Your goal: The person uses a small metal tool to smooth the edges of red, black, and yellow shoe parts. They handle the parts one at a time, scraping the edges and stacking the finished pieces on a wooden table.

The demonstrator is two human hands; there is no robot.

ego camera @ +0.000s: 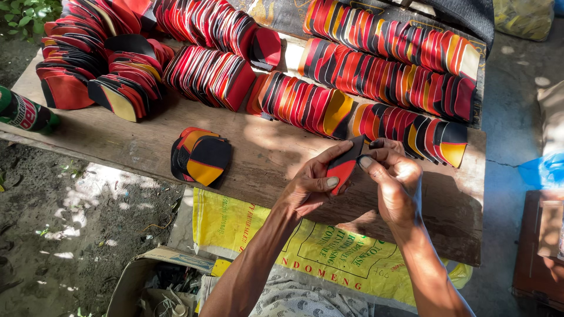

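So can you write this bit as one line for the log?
left hand: holds red-black piece | right hand: pinches its top | small stack: on wooden table

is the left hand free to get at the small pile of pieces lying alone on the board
Probably not right away: the left hand grips a red and black piece together with the right hand. The small pile lies open, with bare board between.

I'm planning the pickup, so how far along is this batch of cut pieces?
Done: many rows of red, black and yellow pieces stand on the wooden board. In hand: left hand and right hand hold one red-black piece. Left: apparently the small stack.
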